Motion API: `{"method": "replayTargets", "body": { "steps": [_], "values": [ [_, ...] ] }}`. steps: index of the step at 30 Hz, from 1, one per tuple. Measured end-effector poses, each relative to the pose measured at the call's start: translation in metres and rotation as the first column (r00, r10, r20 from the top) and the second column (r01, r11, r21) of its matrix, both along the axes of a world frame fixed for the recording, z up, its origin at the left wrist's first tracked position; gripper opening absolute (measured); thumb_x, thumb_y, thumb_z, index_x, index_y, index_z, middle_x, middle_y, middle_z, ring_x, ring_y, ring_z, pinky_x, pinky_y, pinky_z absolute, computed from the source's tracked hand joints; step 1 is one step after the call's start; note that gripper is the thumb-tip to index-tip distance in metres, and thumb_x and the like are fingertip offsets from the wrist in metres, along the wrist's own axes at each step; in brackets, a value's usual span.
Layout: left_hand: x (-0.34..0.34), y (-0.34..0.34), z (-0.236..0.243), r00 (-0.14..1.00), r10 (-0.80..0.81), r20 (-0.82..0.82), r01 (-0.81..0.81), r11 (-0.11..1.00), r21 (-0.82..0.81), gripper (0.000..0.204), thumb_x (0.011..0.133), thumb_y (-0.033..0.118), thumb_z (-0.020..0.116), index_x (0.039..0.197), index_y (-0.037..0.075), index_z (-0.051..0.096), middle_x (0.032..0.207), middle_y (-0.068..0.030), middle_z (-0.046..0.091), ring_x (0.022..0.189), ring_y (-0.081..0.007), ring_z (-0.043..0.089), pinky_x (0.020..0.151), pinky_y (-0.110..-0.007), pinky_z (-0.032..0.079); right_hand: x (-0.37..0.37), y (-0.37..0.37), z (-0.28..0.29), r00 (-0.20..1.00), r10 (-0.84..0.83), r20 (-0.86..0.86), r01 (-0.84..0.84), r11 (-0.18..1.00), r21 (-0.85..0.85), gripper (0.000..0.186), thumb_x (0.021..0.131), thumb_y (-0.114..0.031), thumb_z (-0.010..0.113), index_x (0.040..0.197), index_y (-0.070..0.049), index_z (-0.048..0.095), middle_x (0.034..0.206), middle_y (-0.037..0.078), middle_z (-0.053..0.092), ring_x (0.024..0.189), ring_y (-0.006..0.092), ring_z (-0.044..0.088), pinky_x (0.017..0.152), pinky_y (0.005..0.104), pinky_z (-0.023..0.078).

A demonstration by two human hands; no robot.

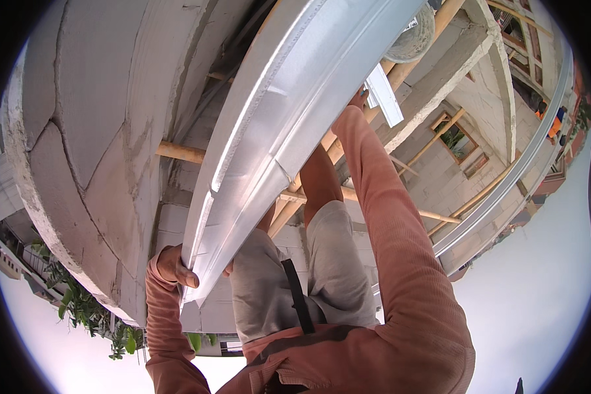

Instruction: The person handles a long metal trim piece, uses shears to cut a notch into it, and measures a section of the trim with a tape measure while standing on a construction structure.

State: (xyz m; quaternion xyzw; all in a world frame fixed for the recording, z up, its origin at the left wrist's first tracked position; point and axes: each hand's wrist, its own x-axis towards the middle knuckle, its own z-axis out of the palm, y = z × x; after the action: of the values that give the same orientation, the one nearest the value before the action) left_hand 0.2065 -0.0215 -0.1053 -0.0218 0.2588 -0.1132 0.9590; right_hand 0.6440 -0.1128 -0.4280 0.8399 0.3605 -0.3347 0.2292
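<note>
A long silvery metal channel [269, 138] slants from the top of the view down toward my lower left, passing in front of my legs. At its near end my left hand [176, 266] is closed around the edge, thumb on the outer face. My right arm reaches far ahead, and my right hand [359, 98] is at the channel's right edge, beside a short white-silver metal piece [383, 96]. Most of the right hand's fingers are hidden or too small to read, so I cannot tell which of the two it grips.
Bamboo poles [440, 20] run below me as scaffolding. A round grey bucket [414, 36] is beyond the channel. A pale block wall [92, 144] rises at left; a concrete beam [440, 82] and a window opening [458, 138] are at right. A person in orange [555, 125] is far right.
</note>
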Motion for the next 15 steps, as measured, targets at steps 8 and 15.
{"method": "replayTargets", "body": {
  "steps": [8,15],
  "values": [
    [0.002,0.002,-0.016,0.995,0.099,-0.024,-0.090,0.966,0.244,0.069,0.071,0.033,0.091,0.121,-0.003,0.061,0.118,-0.0165,0.063,0.108,-0.0267,0.058,0.095,-0.040,0.044,0.013,-0.027,-0.056,0.991,0.113,0.078,-0.127,0.971,0.204,0.121,0.065,-0.077,0.073,0.157,-0.019,0.021,0.151,0.028,0.029,0.144,0.0462,0.025,0.117,0.0593,0.016],
    [0.034,-0.028,0.028,0.882,-0.074,-0.465,0.356,0.751,0.557,0.099,0.069,0.031,0.091,0.144,0.000,0.034,0.122,-0.0146,0.056,0.108,-0.0268,0.058,0.094,-0.039,0.047,0.021,0.120,0.212,0.351,-0.445,-0.824,0.924,0.310,0.226,0.107,0.090,-0.078,0.044,0.154,0.004,0.019,0.151,0.028,0.032,0.139,0.0378,0.039,0.114,0.0526,0.028]
  ]
}}
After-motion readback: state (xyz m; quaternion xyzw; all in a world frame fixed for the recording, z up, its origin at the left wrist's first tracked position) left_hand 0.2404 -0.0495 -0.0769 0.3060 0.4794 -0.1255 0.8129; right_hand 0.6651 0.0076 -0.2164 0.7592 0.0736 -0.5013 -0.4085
